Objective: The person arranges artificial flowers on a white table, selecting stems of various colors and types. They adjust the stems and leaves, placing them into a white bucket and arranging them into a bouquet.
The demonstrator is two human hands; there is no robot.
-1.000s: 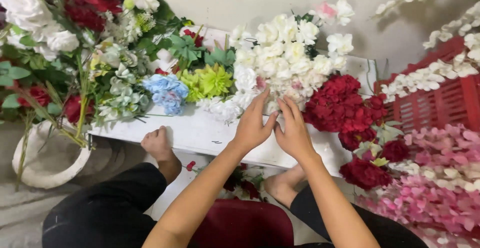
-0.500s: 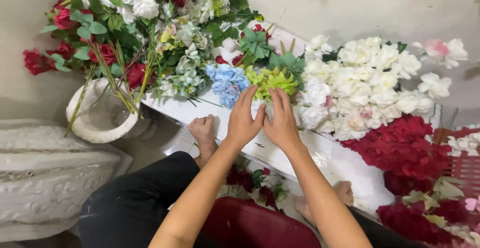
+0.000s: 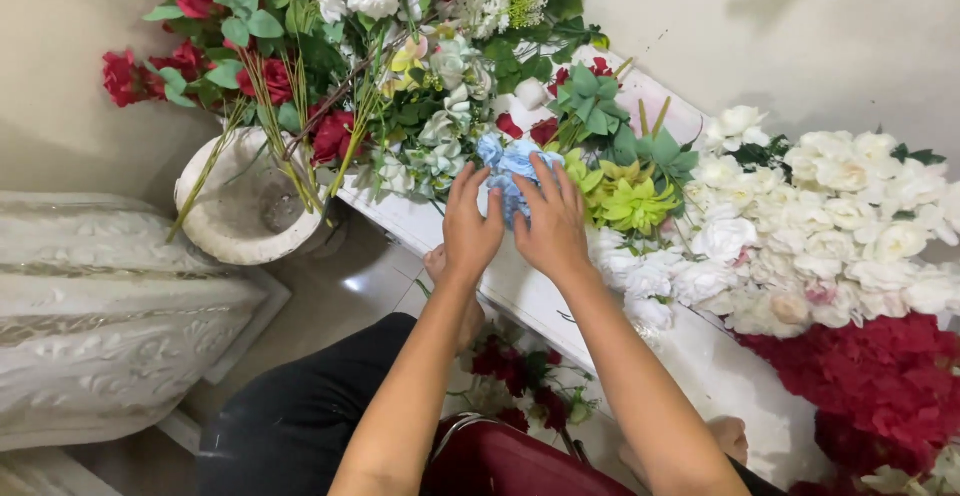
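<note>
The pale blue flower cluster (image 3: pixel 510 168) sits in the row of artificial blooms along the top of a long white box (image 3: pixel 520 291), between grey-white blossoms (image 3: pixel 440 141) on one side and a lime-green flower (image 3: pixel 632 201) on the other. Its petals look like thin crinkled fabric, bunched into a rounded head that faces up and toward the person; its stem is hidden, so its long axis cannot be told. Both forearms reach forward and slightly upward from the lower edge of the view, wrists nearly straight, backs of the hands up. The left hand (image 3: pixel 470 224) lies against the near left side of the blue cluster, fingers extended and loosely together, tips touching the petals. The right hand (image 3: pixel 552 224) flanks the cluster's right side, fingers slightly fanned and curved over the petals, thumb tucked toward the centre; whether either hand actually pinches fabric cannot be told. Beyond the lime-green flower a broad mass of white roses (image 3: pixel 820 206) runs right, with deep red blooms (image 3: pixel 870 386) below it. Left of the box stands a white stone-like urn (image 3: pixel 245 211), rough and matte, with green stems, red roses (image 3: pixel 270 76) and leafy sprigs above it. A carved white pedestal (image 3: pixel 110 326) lies at far left. A bare foot (image 3: pixel 465 301) rests on the tiled floor (image 3: pixel 365 276) under the hands, beside fallen red flowers (image 3: pixel 510 371).
</note>
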